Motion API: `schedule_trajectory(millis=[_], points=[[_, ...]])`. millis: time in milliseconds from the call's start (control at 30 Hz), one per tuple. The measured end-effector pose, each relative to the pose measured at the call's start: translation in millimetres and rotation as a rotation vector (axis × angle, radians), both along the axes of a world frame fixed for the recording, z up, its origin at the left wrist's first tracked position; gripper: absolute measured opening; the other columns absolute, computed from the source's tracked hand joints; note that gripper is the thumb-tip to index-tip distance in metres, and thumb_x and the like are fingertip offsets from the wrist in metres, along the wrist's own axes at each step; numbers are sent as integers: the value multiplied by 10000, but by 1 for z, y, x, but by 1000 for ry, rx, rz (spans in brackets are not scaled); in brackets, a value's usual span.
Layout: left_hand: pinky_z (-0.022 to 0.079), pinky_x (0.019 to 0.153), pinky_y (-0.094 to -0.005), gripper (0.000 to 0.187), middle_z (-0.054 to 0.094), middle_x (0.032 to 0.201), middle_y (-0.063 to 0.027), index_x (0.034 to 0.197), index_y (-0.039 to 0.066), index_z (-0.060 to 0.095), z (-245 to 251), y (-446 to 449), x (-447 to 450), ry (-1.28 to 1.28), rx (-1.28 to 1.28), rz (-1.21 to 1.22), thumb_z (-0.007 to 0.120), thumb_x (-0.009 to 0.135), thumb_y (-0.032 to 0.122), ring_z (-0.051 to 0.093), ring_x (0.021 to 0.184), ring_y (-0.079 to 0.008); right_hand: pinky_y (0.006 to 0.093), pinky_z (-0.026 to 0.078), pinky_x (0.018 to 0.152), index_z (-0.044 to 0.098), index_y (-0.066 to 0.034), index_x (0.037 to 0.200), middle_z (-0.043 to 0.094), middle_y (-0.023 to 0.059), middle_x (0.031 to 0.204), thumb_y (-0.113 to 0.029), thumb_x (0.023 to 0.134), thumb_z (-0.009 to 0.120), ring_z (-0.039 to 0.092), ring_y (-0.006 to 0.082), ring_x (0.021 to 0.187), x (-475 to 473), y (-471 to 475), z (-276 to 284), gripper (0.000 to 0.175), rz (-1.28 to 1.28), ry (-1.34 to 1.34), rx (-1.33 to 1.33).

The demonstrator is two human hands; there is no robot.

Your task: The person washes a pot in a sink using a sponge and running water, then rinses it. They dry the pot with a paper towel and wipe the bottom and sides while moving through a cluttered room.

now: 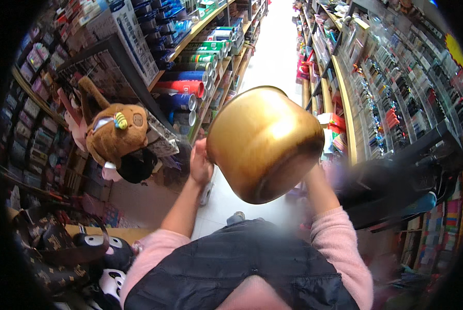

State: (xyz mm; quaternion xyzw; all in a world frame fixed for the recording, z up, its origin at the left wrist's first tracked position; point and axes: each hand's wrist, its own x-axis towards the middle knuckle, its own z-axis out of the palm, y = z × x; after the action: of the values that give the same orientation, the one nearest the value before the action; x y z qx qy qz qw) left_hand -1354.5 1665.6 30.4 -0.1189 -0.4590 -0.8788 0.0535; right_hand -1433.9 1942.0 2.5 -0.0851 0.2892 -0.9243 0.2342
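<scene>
A golden metal pot point(264, 139) with a rounded outer wall is held up in front of me, tilted so that its base faces towards me and its opening faces away. Its inside is hidden. At the pot's left edge, my left hand point(201, 161) grips it from the side. My right hand point(312, 172) is on the lower right side, mostly covered by the pot, with only a part near the wrist showing.
Shelves on the left hold several coloured cylinders point(181, 89) and packaged goods. A brown plush bag point(119, 131) hangs nearer me. To the right stands a clear pen rack point(394, 93). A patterned handbag point(49, 248) and plush toys point(113, 281) are at lower left.
</scene>
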Motion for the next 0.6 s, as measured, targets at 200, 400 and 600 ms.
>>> schedule_trajectory(millis=[200,400,600], points=[[331,541,-195,362,494,641,35,711,11,574,23,20,31,-1,-491,37,536,881,329,421,590,-51,307,526,649,548,-46,1067,610,66,938,-374,893,456,605,158,762,-42,41,22,383,-179,44,621],[284,482,-225,387,392,565,46,619,1,493,-2,65,46,-97,-566,259,543,887,276,340,554,-47,285,472,722,573,-25,1038,610,93,895,-184,830,498,591,181,781,-27,54,57,272,-310,119,572],[253,451,-230,424,350,539,48,576,22,424,-14,87,40,-141,-555,444,530,895,281,293,534,-43,350,443,790,636,1,891,590,167,928,46,707,502,565,309,879,-6,-1,54,232,-466,1003,1486]])
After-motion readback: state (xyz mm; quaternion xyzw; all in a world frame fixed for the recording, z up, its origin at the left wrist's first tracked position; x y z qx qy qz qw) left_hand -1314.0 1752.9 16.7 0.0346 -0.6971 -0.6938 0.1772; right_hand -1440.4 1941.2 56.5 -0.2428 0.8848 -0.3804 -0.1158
